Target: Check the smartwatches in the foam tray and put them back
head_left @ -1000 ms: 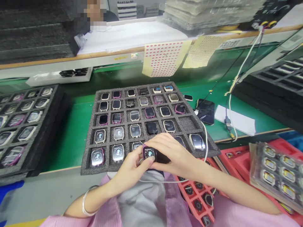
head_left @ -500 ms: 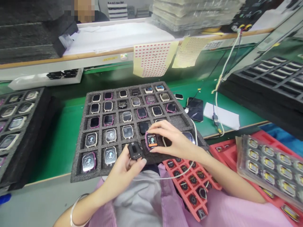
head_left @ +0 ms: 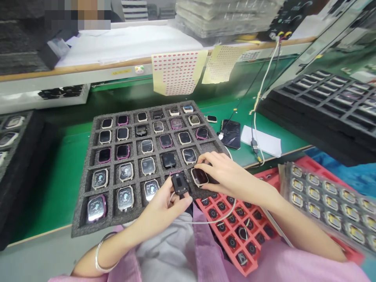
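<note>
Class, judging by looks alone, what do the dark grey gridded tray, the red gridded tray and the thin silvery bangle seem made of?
Dark grey gridded tray: matte foam, by its speckled, grainy surface.
Red gridded tray: smooth, perhaps plastic or dense foam; the even colour leaves it open.
Thin silvery bangle: probably polished metal, by its bright highlights.
</note>
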`<state>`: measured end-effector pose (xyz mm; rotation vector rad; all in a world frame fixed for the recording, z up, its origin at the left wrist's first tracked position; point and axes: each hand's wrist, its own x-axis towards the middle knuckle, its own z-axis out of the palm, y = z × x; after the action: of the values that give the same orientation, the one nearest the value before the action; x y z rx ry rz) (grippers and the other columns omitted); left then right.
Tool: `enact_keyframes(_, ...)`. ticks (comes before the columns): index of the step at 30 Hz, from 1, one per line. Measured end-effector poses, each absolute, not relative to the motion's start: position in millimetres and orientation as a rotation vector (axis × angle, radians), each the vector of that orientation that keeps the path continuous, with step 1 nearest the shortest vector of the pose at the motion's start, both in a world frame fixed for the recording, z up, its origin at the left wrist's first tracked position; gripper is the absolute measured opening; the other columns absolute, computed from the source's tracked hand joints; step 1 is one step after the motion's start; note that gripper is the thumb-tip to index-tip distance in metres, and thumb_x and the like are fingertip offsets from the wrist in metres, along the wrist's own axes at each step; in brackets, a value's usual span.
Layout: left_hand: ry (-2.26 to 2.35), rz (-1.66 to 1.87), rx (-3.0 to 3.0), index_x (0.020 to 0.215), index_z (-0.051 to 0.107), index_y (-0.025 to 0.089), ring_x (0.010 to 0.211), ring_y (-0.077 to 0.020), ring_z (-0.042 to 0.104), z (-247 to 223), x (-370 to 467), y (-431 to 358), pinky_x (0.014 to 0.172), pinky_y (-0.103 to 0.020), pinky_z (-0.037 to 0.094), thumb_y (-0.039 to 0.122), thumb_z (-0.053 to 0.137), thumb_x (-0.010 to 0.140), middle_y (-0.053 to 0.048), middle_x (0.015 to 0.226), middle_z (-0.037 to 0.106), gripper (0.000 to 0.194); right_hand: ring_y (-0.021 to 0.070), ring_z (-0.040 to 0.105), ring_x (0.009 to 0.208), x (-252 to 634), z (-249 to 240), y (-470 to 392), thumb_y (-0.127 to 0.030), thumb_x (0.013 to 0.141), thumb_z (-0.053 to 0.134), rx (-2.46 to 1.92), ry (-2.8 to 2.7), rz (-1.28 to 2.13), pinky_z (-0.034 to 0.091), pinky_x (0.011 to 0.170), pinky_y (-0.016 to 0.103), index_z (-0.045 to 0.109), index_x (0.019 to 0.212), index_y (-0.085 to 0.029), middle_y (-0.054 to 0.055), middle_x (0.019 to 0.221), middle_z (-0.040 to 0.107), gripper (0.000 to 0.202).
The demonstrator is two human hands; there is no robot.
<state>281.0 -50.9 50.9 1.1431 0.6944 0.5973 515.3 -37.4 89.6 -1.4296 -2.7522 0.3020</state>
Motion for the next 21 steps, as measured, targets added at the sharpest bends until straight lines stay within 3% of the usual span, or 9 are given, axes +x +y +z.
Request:
enact_keyframes(4,0.656,0.497,1.197,0.121,0.05,0.022,0.094,-0.0165,0.052,46,279,-50,0.087,-0.03,0.042,0.027,0.063,0.087,-0.002,0.095,0.057,0.036,0.0294,0.051,0.103,519,84,-35,-0.03,0.084,0.068,-1.389,-2.698,0.419,0.044,0.085,0.044,0.057,0.114,-0.013,0.014,0.115,0.051,0.037)
enact_keyframes(11,0.652,0.465,1.154,0.122,0.05,0.022,0.057,-0.0038,0.037,47,275,-46,0.051,-0.019,0.033,0.021,0.07,0.081,-0.001,0.101,0.059,0.046,0.0265,0.05,0.115,509,102,-45,-0.039,0.083,0.068,-1.294,-2.352,0.643,0.044,0.096,0.04,0.054,0.113,-0.021,0.01,0.122,0.051,0.037)
enact_keyframes(16,0.654,0.507,1.146,0.123,0.051,0.021,0.062,-0.0048,0.04,48,276,-44,0.054,-0.018,0.036,0.021,0.075,0.075,-0.002,0.106,0.057,0.053,0.0265,0.053,0.11,477,93,-56,-0.029,0.086,0.065,-1.197,-2.369,0.549,0.044,0.093,0.042,0.054,0.113,-0.019,0.011,0.115,0.059,0.03)
enact_keyframes(21,0.722,0.569,1.149,0.117,0.054,0.02,0.068,-0.0086,0.049,51,279,-46,0.057,-0.02,0.04,0.03,0.062,0.087,-0.001,0.098,0.06,0.033,0.0253,0.057,0.104,466,76,-53,-0.024,0.085,0.065,-1.168,-2.368,0.476,0.045,0.089,0.042,0.056,0.112,-0.018,0.01,0.11,0.064,0.029)
